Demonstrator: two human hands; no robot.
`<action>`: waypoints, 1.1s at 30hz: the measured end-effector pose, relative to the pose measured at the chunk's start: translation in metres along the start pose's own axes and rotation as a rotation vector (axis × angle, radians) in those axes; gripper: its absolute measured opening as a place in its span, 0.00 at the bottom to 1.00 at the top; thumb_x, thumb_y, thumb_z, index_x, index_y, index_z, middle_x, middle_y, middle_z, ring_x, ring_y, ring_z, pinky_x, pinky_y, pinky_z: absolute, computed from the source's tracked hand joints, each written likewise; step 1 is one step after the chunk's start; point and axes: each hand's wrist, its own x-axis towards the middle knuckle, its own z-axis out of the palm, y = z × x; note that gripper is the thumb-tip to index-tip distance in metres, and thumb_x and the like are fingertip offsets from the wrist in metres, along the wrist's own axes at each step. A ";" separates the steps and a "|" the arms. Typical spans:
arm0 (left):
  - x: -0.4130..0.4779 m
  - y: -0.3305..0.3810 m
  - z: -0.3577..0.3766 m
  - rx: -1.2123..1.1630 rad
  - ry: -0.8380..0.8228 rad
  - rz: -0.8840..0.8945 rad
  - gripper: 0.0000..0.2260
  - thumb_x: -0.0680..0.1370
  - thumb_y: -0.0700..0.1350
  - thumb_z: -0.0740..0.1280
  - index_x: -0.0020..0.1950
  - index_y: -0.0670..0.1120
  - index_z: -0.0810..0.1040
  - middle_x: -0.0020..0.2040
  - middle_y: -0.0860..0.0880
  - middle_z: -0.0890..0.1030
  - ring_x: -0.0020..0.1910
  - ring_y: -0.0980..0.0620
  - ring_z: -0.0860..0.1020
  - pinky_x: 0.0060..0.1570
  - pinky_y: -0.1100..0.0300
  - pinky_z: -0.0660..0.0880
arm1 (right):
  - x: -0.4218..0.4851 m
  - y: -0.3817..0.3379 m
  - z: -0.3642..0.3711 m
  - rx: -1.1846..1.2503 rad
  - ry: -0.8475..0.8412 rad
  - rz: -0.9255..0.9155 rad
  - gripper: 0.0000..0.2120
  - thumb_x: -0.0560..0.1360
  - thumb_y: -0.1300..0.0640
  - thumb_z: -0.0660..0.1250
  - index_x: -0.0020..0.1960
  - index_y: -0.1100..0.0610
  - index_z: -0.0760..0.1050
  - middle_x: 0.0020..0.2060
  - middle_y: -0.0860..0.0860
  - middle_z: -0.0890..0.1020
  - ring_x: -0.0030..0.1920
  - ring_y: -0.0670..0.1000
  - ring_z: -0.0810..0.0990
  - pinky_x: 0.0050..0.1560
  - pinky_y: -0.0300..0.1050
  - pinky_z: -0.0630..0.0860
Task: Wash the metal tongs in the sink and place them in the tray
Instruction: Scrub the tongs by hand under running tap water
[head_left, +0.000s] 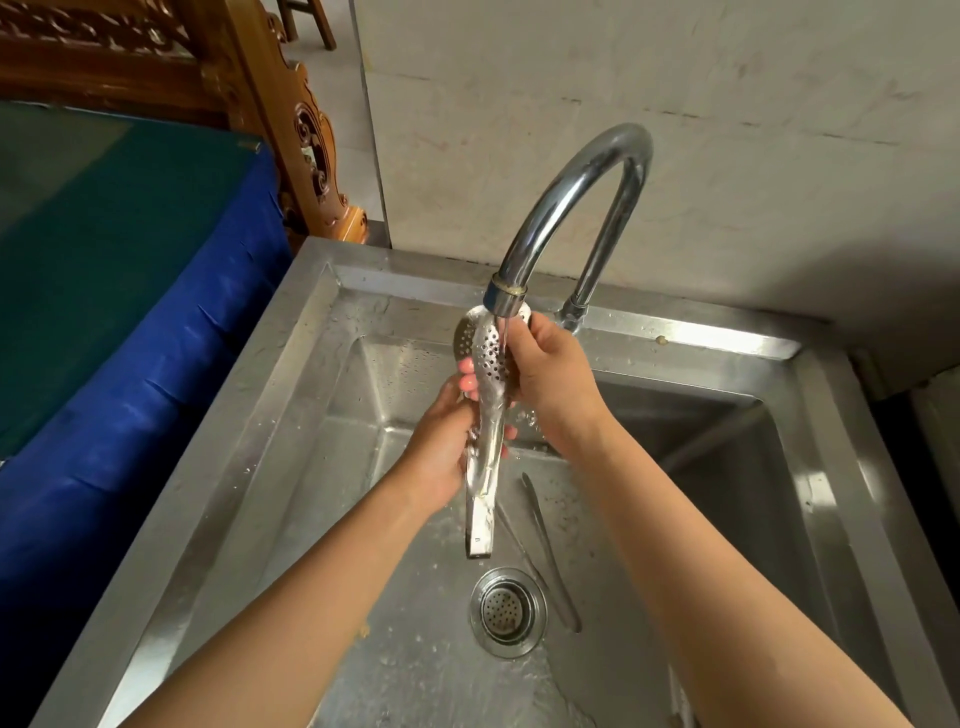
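Note:
Metal tongs (488, 441) with perforated spoon-shaped ends hang upright over the steel sink (311, 364). Their spoon ends sit just under the spout of the curved tap (582, 182), and a thin stream of water runs onto them. My left hand (441, 457) grips the tongs around the middle of the handle. My right hand (550, 384) wraps the upper part, fingers behind the perforated ends. The hinged end points down toward the drain (508, 612). No tray is in view.
A second thin pair of tongs (545, 551) lies on the wet sink floor right of the drain. A blue and green covered surface (130, 291) stands left of the sink. Carved wooden furniture (291, 119) is behind it. A pale wall backs the tap.

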 end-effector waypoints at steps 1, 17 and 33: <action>0.000 0.001 0.001 -0.008 -0.014 0.031 0.07 0.78 0.47 0.61 0.52 0.52 0.78 0.34 0.51 0.83 0.30 0.52 0.80 0.28 0.61 0.76 | 0.000 0.000 0.000 0.038 0.036 0.017 0.14 0.79 0.50 0.59 0.46 0.61 0.72 0.30 0.56 0.82 0.26 0.52 0.80 0.29 0.44 0.78; -0.009 0.000 0.001 0.096 -0.022 0.000 0.11 0.80 0.48 0.59 0.44 0.48 0.78 0.29 0.48 0.81 0.23 0.51 0.75 0.22 0.62 0.70 | 0.008 -0.001 -0.002 0.285 -0.143 0.010 0.07 0.79 0.66 0.58 0.53 0.60 0.72 0.35 0.52 0.84 0.36 0.50 0.84 0.43 0.44 0.82; 0.003 0.006 -0.004 0.169 -0.021 0.178 0.08 0.81 0.47 0.58 0.49 0.50 0.75 0.33 0.53 0.80 0.32 0.50 0.78 0.38 0.52 0.77 | 0.003 0.003 0.009 -0.013 0.036 -0.066 0.27 0.79 0.41 0.50 0.30 0.56 0.69 0.20 0.51 0.69 0.21 0.49 0.66 0.25 0.40 0.68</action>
